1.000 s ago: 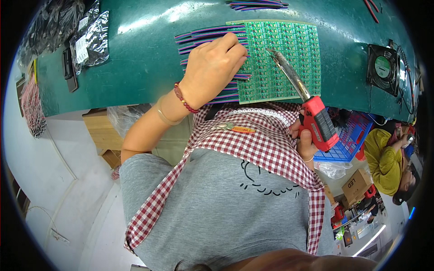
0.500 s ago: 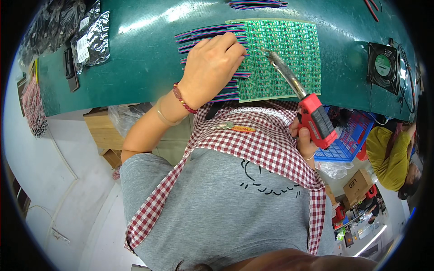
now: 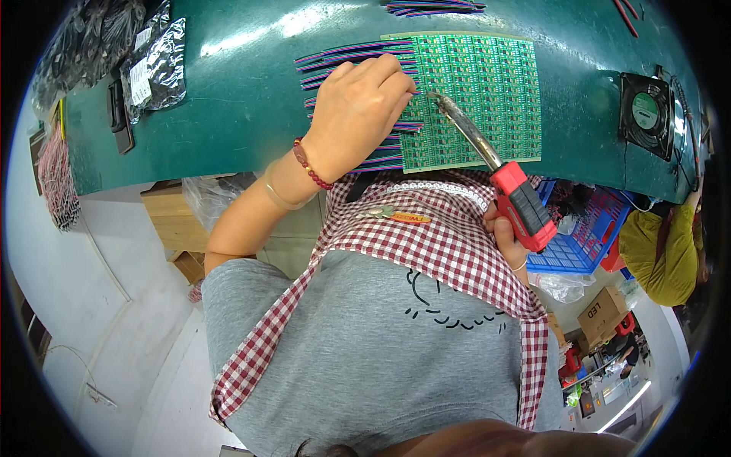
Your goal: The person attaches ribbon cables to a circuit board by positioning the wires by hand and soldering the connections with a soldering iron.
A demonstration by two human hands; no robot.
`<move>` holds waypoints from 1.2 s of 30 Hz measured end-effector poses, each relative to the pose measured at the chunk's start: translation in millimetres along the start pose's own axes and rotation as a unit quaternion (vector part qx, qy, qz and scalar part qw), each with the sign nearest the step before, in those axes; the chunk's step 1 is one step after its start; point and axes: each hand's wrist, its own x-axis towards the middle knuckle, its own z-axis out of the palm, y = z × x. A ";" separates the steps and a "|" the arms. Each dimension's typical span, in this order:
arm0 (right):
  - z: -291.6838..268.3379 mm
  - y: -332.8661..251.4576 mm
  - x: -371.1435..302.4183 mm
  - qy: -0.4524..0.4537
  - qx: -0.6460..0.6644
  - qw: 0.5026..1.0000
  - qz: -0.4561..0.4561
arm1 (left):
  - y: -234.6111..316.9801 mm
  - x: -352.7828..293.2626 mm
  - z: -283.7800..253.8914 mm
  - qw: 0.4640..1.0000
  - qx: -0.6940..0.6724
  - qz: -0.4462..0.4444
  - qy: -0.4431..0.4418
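A green panel of small circuit boards (image 3: 487, 99) lies on the table, with a row of multicoloured ribbon wires (image 3: 327, 58) along its left edge. Over those wires, my left hand (image 3: 358, 107) is closed in a pinch at the panel's left part, on a ribbon wire whose end just shows past the fingertips. My right hand (image 3: 509, 240) grips the red and black handle of a soldering iron (image 3: 487, 156) below the panel's near edge. The iron's metal barrel slants up and left, and its tip is over the panel, close to my left fingertips.
Another bundle of ribbon wires (image 3: 434, 7) lies at the far edge. A black fan (image 3: 646, 114) stands on the table (image 3: 228, 114) at right. Plastic bags (image 3: 156, 72) and a dark phone-like object (image 3: 119, 116) are at left. Beyond the table, right, are a blue basket (image 3: 571, 251) and another person's sleeve (image 3: 662, 255).
The soldering iron's tip has moved left and slightly nearer, toward my left fingertips, and its handle has shifted left with my right hand. My left hand stays nearly still.
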 end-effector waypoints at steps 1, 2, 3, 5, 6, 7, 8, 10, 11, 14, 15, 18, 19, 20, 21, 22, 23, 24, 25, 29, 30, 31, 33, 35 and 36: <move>-0.6 -0.3 -1.2 0.008 0.016 1.000 -0.005 | -0.1 0.1 -0.3 1.000 0.002 0.002 -0.002; -0.6 0.0 -1.6 0.025 0.046 0.998 -0.017 | 0.1 0.1 -0.7 1.000 0.002 0.002 -0.002; -0.9 0.0 -2.3 0.016 0.032 0.999 -0.010 | 0.3 0.0 -0.9 1.000 0.002 -0.001 -0.004; -0.5 0.7 -3.0 0.042 0.033 0.999 -0.012 | 0.4 0.3 -1.0 1.000 0.000 -0.002 -0.005; -0.4 0.9 -3.3 0.037 0.009 0.999 -0.016 | 0.1 0.5 -1.3 1.000 -0.001 -0.001 -0.004; -0.4 1.1 -3.4 0.037 0.015 0.999 -0.010 | 0.0 0.6 -1.4 1.000 -0.003 0.000 -0.003; -0.4 1.4 -3.5 0.043 0.044 0.998 -0.001 | 0.1 0.6 -1.3 1.000 -0.003 0.000 -0.003; -0.5 2.0 -3.7 0.033 0.040 0.999 0.004 | 0.4 0.5 -1.1 1.000 -0.001 0.001 0.000; -0.7 2.3 -3.9 0.036 0.072 0.997 0.013 | 0.3 0.5 -1.3 1.000 -0.001 0.001 -0.001; -0.8 3.5 -4.7 0.036 0.083 0.995 0.028 | -0.2 0.7 -1.7 1.000 0.003 0.001 -0.009; -0.8 3.9 -4.9 0.030 0.068 0.997 0.026 | -0.4 1.0 -1.8 1.000 0.003 0.004 -0.008; 0.1 5.1 -4.7 0.030 0.074 0.997 0.016 | -0.2 1.1 -2.4 1.000 0.008 0.008 -0.011; 0.1 5.0 -4.5 0.031 0.072 0.997 0.016 | 0.1 1.1 -2.8 1.000 0.013 0.008 -0.015; 0.1 4.8 -4.2 0.037 0.090 0.995 0.013 | 0.4 1.2 -3.3 1.000 0.012 0.008 -0.015; 0.1 4.4 -3.8 0.031 0.070 0.997 0.016 | 0.8 1.4 -4.0 1.000 0.016 0.005 -0.020; -0.2 4.0 -3.4 0.035 0.067 0.997 0.015 | 1.4 1.6 -4.9 0.999 0.020 0.001 -0.025; -0.3 3.4 -3.1 0.042 0.081 0.996 0.023 | 2.2 1.7 -6.3 0.999 0.020 0.001 -0.025; -0.5 2.9 -2.9 0.040 0.064 0.997 0.015 | 3.2 1.5 -8.0 0.999 0.033 0.007 -0.021; -0.8 2.4 -2.9 0.040 0.062 0.997 0.011 | 4.9 1.1 -9.6 0.999 0.046 0.013 -0.017; -1.6 2.6 -3.9 0.062 0.067 0.996 -0.006 | 19.0 -8.3 -16.9 0.998 0.014 -0.006 -0.067; -1.7 3.1 -4.6 0.053 0.053 0.997 -0.012 | 21.5 -10.2 -17.9 0.995 0.008 -0.020 -0.100; -2.4 3.0 -6.0 0.049 0.082 0.995 0.009 | 22.8 -11.3 -18.8 0.991 0.003 -0.034 -0.132; -3.5 4.5 -7.0 0.046 0.111 0.992 0.031 | 23.1 -11.5 -19.3 0.991 0.001 -0.030 -0.132; -4.8 6.8 -6.2 0.040 0.072 0.997 -0.004 | 24.5 -11.9 -20.2 0.987 -0.006 -0.040 -0.156; -5.4 7.5 -6.3 0.039 0.059 0.997 -0.016 | 25.1 -11.8 -20.3 0.987 -0.005 -0.039 -0.157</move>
